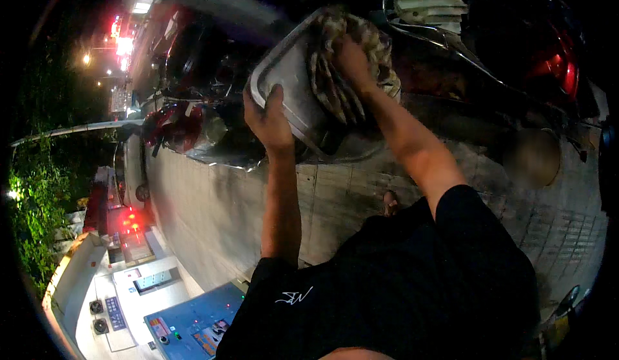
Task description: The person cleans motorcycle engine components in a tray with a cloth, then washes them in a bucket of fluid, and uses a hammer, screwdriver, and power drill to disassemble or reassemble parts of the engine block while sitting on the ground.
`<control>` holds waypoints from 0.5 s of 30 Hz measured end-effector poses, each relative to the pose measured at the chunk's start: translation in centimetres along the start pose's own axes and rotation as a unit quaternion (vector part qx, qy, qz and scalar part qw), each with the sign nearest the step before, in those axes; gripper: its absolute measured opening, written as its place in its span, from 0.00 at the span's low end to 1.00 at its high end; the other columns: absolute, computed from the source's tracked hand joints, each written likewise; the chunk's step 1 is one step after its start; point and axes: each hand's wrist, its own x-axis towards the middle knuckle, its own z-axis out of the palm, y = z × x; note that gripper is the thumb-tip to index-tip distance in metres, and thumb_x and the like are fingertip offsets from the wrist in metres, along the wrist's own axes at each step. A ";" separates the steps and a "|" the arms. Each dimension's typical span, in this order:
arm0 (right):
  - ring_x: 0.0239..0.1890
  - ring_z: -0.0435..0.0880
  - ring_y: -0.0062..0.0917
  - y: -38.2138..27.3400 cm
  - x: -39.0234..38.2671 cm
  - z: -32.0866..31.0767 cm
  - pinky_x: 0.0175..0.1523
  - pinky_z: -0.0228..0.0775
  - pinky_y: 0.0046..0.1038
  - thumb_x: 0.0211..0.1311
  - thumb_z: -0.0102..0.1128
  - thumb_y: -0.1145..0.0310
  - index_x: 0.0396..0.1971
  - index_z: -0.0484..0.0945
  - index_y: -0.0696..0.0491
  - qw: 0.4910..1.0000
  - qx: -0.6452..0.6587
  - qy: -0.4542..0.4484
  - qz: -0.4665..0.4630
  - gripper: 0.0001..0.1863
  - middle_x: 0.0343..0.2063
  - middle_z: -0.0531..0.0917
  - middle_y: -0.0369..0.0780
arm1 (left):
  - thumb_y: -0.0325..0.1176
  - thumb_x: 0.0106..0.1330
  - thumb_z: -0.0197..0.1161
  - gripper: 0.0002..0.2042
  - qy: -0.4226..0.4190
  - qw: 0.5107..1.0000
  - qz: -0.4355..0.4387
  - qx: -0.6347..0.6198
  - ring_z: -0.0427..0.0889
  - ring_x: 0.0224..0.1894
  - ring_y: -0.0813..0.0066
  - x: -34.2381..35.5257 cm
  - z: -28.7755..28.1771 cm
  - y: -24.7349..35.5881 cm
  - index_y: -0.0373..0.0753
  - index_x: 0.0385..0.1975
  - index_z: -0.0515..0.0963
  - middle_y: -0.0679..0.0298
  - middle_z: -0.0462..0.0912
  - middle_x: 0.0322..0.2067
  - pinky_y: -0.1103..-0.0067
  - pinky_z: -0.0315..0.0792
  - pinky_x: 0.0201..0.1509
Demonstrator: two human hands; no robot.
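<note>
Cloth on the tub, and the wiping looks under way!

Here's the grey tub [288, 70], tipped up in front of the person, its left edge toward the left hand [267, 122]. That hand has a firm hold there, thumb over the rim, fingers round the outside. Over on the tub's right side, a patterned cloth [332, 82] lies bunched, and the right hand [353, 63] is pushed right into it! The folds hide the fingertips, so whether it clutches or simply presses, I cannot tell.

How far along? I'd call it mid-job: cloth against the tub, neither one set down. The bare stretch by the left edge is too dim to tell wiped from unwiped, and the area beneath the cloth is hidden, so what's left can't be measured.

Further out, a red motorbike [177, 126] stands to the left, red bodywork [560, 70] gleams at right, and paving [222, 208] stretches below.
</note>
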 end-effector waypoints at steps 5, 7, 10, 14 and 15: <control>0.39 0.82 0.42 -4.2 -6.8 -2.8 0.45 0.74 0.42 0.55 0.61 0.44 0.46 0.77 0.55 0.973 0.067 -0.220 0.016 0.29 0.36 0.82 0.49 | 0.24 0.58 0.62 0.24 0.015 1.000 -0.002 0.024 0.75 0.49 0.66 2.9 2.4 -1.6 0.31 0.57 0.69 0.58 0.76 0.51 0.74 0.68 0.57; 0.37 0.82 0.43 -7.0 -9.3 -2.2 0.45 0.73 0.42 0.53 0.63 0.46 0.41 0.79 0.54 0.969 0.140 -0.203 -0.023 0.26 0.32 0.82 0.50 | 0.26 0.57 0.62 0.27 0.013 0.997 -0.013 0.076 0.75 0.49 0.65 4.2 3.3 -1.8 0.31 0.59 0.67 0.57 0.75 0.52 0.72 0.68 0.56; 0.38 0.82 0.43 -11.1 -8.6 -5.1 0.45 0.73 0.41 0.50 0.65 0.52 0.42 0.80 0.53 0.929 0.263 -0.257 -0.046 0.24 0.34 0.82 0.50 | 0.28 0.56 0.63 0.29 0.086 0.994 -0.068 0.019 0.74 0.50 0.62 5.4 1.6 0.8 0.33 0.60 0.65 0.56 0.74 0.53 0.70 0.69 0.56; 0.53 0.73 0.50 -11.5 -7.8 -7.4 0.55 0.67 0.47 0.55 0.60 0.54 0.49 0.76 0.54 0.927 0.241 -0.228 -0.173 0.25 0.49 0.75 0.51 | 0.24 0.59 0.58 0.22 0.067 0.996 -0.058 -0.015 0.75 0.49 0.67 6.0 2.7 2.0 0.32 0.56 0.70 0.58 0.75 0.50 0.74 0.68 0.57; 0.53 0.72 0.50 -11.8 -7.1 -6.8 0.55 0.67 0.48 0.55 0.60 0.57 0.48 0.77 0.53 0.953 0.182 -0.125 -0.206 0.23 0.49 0.75 0.50 | 0.23 0.59 0.57 0.23 0.059 0.997 -0.055 0.009 0.74 0.49 0.68 6.1 2.8 2.3 0.32 0.57 0.69 0.58 0.75 0.50 0.73 0.68 0.57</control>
